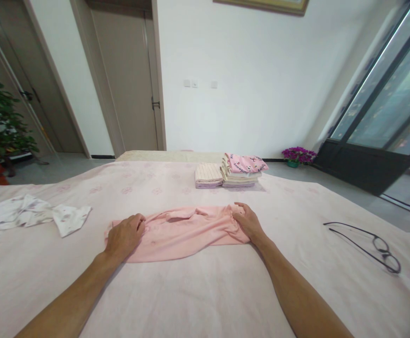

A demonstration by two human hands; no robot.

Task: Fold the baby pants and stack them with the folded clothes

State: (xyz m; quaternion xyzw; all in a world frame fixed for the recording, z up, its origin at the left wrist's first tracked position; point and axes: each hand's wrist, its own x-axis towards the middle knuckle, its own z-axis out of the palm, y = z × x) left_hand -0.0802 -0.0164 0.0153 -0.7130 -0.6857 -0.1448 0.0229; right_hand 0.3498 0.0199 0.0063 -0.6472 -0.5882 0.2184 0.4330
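Note:
A pink garment [180,233] lies crumpled across the middle of a bed covered by a pale pink sheet [197,291]. My left hand [124,236] is closed on the garment's left end, fingers curled into the cloth. My right hand [247,221] pinches the garment's right end, fingers pressed together on the fabric. Both forearms reach in from the near edge.
A white patterned garment [32,213] lies loose at the left. Two stacks of folded clothes [229,172] sit at the far side of the bed. Black spectacles [374,246] rest on the sheet at the right. Doors, a plant and a glass sliding door surround the bed.

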